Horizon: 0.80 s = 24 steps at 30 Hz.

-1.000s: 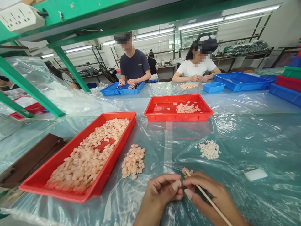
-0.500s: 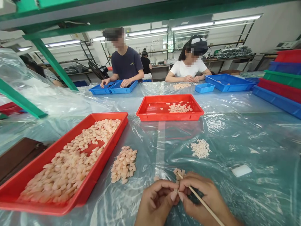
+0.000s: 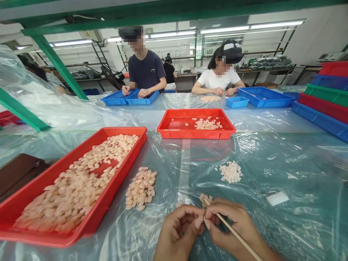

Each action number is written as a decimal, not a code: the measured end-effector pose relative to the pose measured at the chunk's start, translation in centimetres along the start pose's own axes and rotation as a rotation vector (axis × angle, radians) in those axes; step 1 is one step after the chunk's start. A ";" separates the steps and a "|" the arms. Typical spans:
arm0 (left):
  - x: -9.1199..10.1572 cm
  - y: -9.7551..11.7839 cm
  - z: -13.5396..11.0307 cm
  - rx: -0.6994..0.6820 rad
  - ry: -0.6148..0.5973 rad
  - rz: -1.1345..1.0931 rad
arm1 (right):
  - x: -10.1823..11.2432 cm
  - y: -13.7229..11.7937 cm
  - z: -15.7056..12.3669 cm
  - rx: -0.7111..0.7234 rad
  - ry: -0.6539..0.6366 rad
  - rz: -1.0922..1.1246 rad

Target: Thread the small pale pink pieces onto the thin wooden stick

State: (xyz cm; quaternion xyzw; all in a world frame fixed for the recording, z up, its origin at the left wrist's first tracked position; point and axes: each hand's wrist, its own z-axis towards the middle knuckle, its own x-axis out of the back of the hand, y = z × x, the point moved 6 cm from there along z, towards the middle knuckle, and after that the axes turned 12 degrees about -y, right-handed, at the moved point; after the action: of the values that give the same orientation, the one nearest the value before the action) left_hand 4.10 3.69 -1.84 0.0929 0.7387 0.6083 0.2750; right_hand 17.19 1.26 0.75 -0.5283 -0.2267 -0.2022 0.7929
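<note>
My left hand (image 3: 181, 230) pinches a small pale piece (image 3: 201, 217) between thumb and forefinger, low in the head view. Close against it, my right hand (image 3: 233, 224) grips a thin wooden stick (image 3: 239, 237), which slants from the fingers down to the right. The right fingertips touch or nearly touch the pale piece, which they partly hide. Just beyond the hands lies a little heap of beige pieces (image 3: 204, 199). To the left is a larger pile of flat, pale oval pieces (image 3: 141, 187). A heap of small white bits (image 3: 231, 172) sits farther off.
A long red tray (image 3: 130, 159) of pale pieces stands at left, beside a brown case (image 3: 20, 172). Another red tray (image 3: 195, 135) lies ahead. A white scrap (image 3: 277, 198) is at right, below stacked trays (image 3: 323, 94). Two people work across the plastic-covered table.
The view has shifted slightly. My hands stay together at the same spot, with the fingertips barely moved. Across the table, one person's hand has lifted a little from a blue tray.
</note>
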 end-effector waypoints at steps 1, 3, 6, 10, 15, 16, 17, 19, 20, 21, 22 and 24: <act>0.4 0.1 -0.1 -0.006 0.028 0.023 | 0.2 0.1 0.0 -0.010 0.000 -0.007; 1.1 0.2 -0.3 -0.014 0.084 0.083 | 0.8 0.3 0.0 -0.035 0.003 -0.024; 1.1 0.2 -0.4 -0.049 0.047 0.265 | 2.5 1.0 0.2 -0.096 0.041 -0.074; 0.0 0.3 -0.7 -0.228 -0.096 0.666 | 5.8 3.3 0.5 -0.230 0.161 -0.229; 0.2 -0.2 -1.3 -0.329 -0.080 0.913 | 9.0 6.4 0.4 -0.403 0.216 -0.375; 0.2 -0.3 -1.4 -0.332 -0.087 0.940 | 9.1 6.6 0.3 -0.416 0.210 -0.380; 0.3 -0.5 -1.4 -0.332 -0.097 0.960 | 9.1 6.6 0.3 -0.423 0.195 -0.364; 0.3 -0.8 -1.6 -0.320 -0.115 0.990 | 8.3 6.1 0.1 -0.416 0.153 -0.278; 0.4 -0.9 -1.6 -0.313 -0.114 1.003 | 7.7 5.7 0.1 -0.398 0.122 -0.215; 0.5 -1.0 -1.7 -0.308 -0.106 1.015 | 6.9 5.1 0.1 -0.367 0.086 -0.154; 0.6 -1.1 -1.8 -0.309 -0.094 1.026 | 5.9 4.4 0.0 -0.328 0.038 -0.097; 0.8 -1.1 -1.9 -0.323 -0.069 1.040 | 3.8 3.1 -0.2 -0.245 -0.071 0.008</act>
State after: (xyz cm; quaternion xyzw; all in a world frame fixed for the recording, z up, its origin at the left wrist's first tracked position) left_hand 2.61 2.18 -2.91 0.4226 0.4828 0.7665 -0.0274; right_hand 22.08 1.92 0.60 -0.6288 -0.2261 -0.2066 0.7147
